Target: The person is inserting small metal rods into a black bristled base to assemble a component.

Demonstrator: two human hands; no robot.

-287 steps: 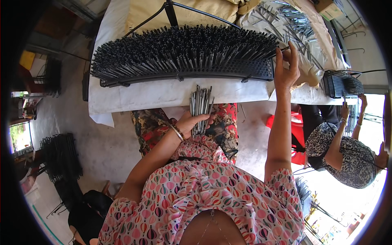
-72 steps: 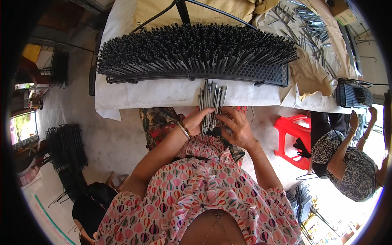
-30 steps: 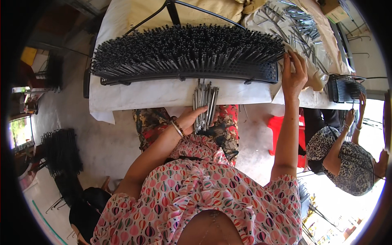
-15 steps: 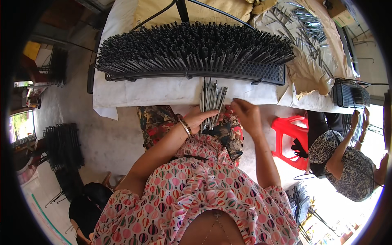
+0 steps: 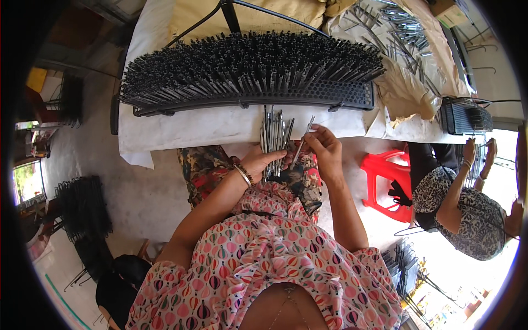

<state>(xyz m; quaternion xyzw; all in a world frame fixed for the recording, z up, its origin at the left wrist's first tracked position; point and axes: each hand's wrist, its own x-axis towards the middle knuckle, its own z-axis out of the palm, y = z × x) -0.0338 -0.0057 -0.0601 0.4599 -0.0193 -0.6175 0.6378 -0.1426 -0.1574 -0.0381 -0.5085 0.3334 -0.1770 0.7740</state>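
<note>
A bundle of thin metal rods (image 5: 276, 132) stands fanned out in my left hand (image 5: 260, 163), whose fingers wrap round its lower part over my lap. Just to the right, my right hand (image 5: 325, 147) pinches a thin metal rod (image 5: 303, 140) between thumb and fingers, tilted and apart from the bundle. Beyond both hands, a black perforated rack (image 5: 346, 94) sits on the table, densely filled with upright dark rods (image 5: 247, 63). Only the rack's right end shows bare holes.
The white-covered table (image 5: 187, 129) has brown paper (image 5: 410, 96) and loose rods (image 5: 404, 27) at its far right. A smaller rack (image 5: 459, 118) stands at the right end, where a co-worker (image 5: 462, 214) is busy beside a red stool (image 5: 379, 176). Dark racks (image 5: 82, 206) hang at left.
My right hand, near the bundle's right side before, now holds a single rod apart from it. The whole view has shifted slightly. My left hand keeps its grip.
</note>
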